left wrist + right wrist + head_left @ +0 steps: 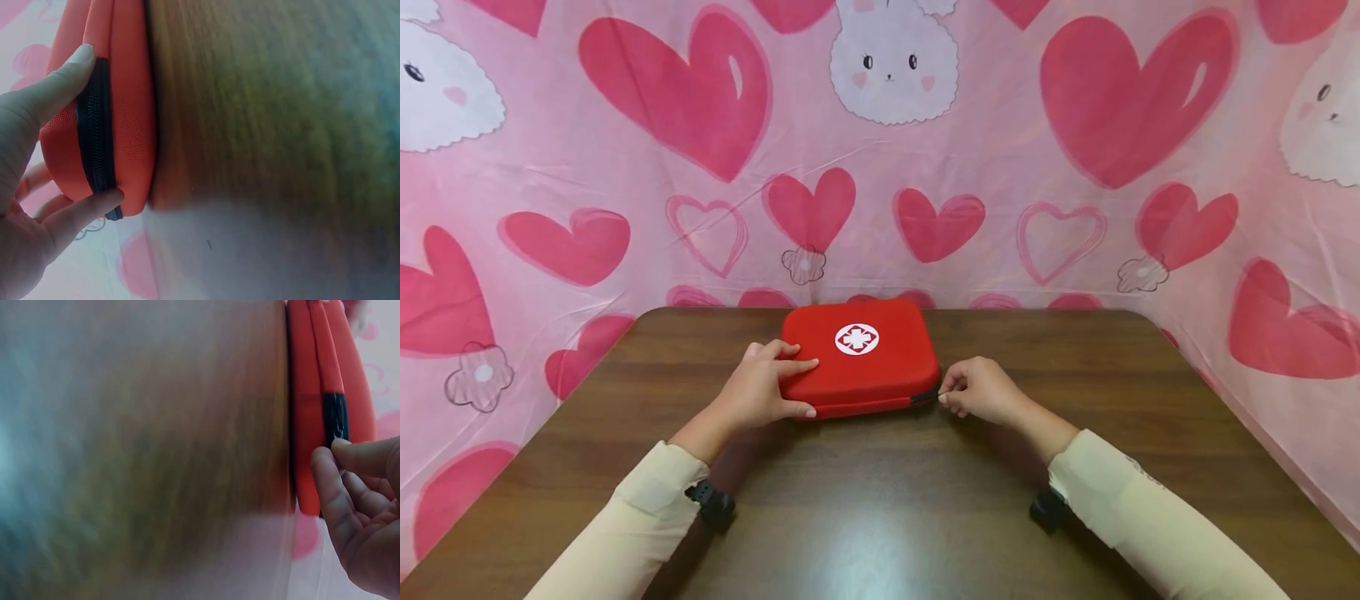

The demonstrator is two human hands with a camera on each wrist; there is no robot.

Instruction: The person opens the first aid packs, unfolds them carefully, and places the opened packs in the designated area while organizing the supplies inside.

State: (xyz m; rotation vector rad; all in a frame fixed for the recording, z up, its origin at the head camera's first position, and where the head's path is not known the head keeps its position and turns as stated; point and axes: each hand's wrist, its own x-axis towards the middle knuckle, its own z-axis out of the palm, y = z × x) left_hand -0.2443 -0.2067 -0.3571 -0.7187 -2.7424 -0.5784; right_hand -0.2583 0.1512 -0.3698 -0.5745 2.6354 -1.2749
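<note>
A red first-aid case (865, 367) with a white cross emblem lies flat near the far edge of the wooden table. My left hand (766, 383) grips its near left corner, thumb at the front side and fingers over the top. In the left wrist view, the thumb and a finger of the left hand (37, 125) span a black zipper (97, 131) along the red side. At the near right corner, my right hand (981, 389) pinches the zipper pull. Fingertips of the right hand (369, 500) mostly hide the pull beside the black zipper end (335, 412).
The brown wooden table (880, 500) extends toward me, with light glare on its surface. Behind and beside it hangs a pink cloth (865, 150) printed with hearts and rabbits. A dark strapped device (711, 504) is on the left wrist, another device (1047, 508) on the right.
</note>
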